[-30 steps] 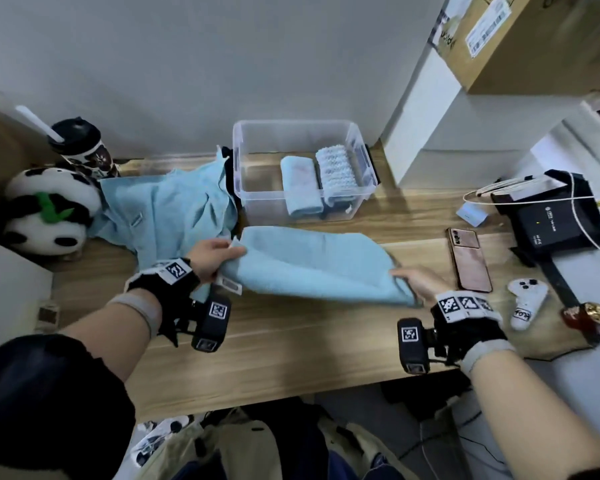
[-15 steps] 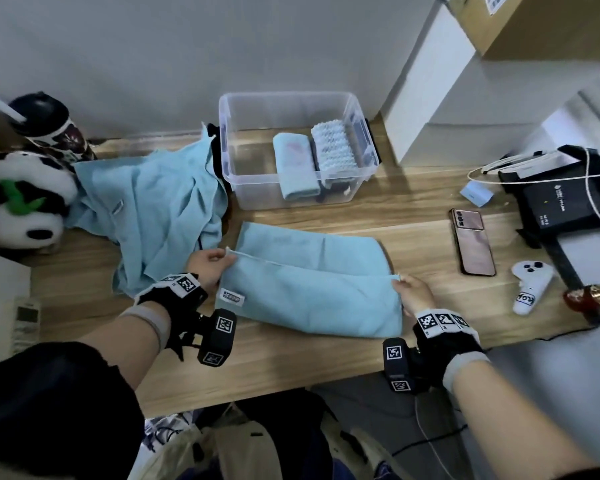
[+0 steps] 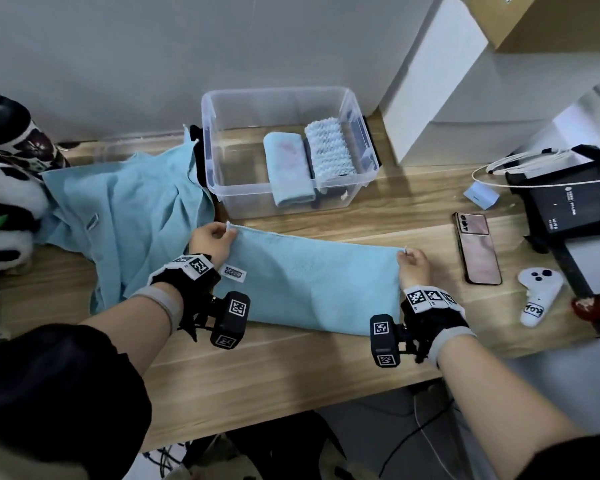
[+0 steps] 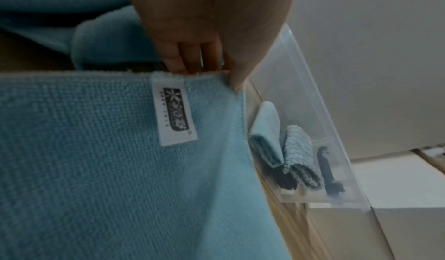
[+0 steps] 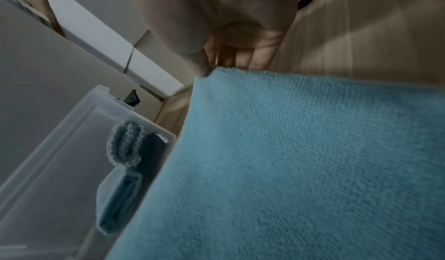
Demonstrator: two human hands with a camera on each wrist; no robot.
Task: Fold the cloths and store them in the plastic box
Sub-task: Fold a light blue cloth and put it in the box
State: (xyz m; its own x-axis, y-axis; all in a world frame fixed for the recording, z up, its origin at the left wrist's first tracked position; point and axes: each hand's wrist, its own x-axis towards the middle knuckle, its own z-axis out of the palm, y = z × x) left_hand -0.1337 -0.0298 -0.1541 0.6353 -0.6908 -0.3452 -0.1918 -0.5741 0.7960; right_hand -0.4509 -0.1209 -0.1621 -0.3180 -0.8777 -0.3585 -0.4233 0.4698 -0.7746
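A phone (image 3: 478,251) and a white controller (image 3: 538,295) lie right of the right hand (image 3: 414,266); a crumpled cloth (image 3: 125,216) lies left of the left hand (image 3: 211,241). Both hands pinch the far corners of a folded blue cloth (image 3: 312,282) on the worktop (image 3: 291,372). Beyond them, the plastic box (image 3: 361,181) holds two folded cloths (image 3: 288,168).

Plastic box (image 3: 291,95) open-topped; its left half bare beside two folded cloths (image 3: 288,168)

Plain grey wall (image 3: 118,46); wooden table (image 3: 274,368); white cabinet (image 3: 430,81).
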